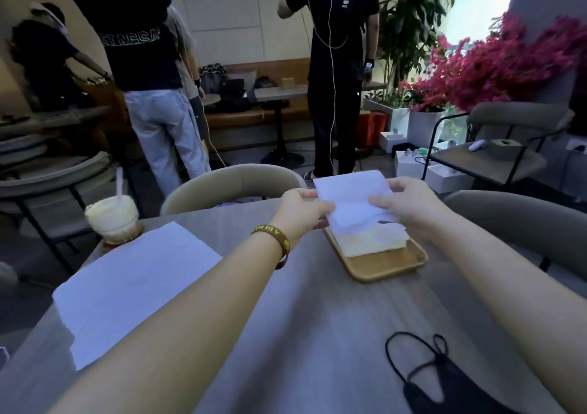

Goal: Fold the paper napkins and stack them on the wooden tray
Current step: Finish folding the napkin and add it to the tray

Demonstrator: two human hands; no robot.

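Left hand [300,212] and right hand [409,205] out at centre frame, apart, each clamped on one side of a folded napkin [349,191]. Left pinching the left edge, thumb on top, fingers curled beneath. Right pinching the right edge, thumb near the lower corner, fingertips curled over the upper edge. Napkin held nearly flat, its far edge raised towards the top of the frame, its near edge rumpled and low over the stack [371,239]; touching the stack or just clear of it, cannot tell.

Stack of folded white napkins sitting on the far half of the tray [387,266], just right of centre frame, near half of the tray bare. Tray flat on the grey table [317,318].

Dark wristband [276,239] with yellow lettering on the left wrist. Unfolded white sheets [133,286] spread at lower left of the frame, well apart from the tray. Cup [111,220] of pale drink with a straw at the table's left edge, just beyond the sheets. Black mask [444,382] lying at lower right. Chair [228,182] back behind the table's far edge. Several standing people across the top of the frame; pink flowers [508,64] at upper right.
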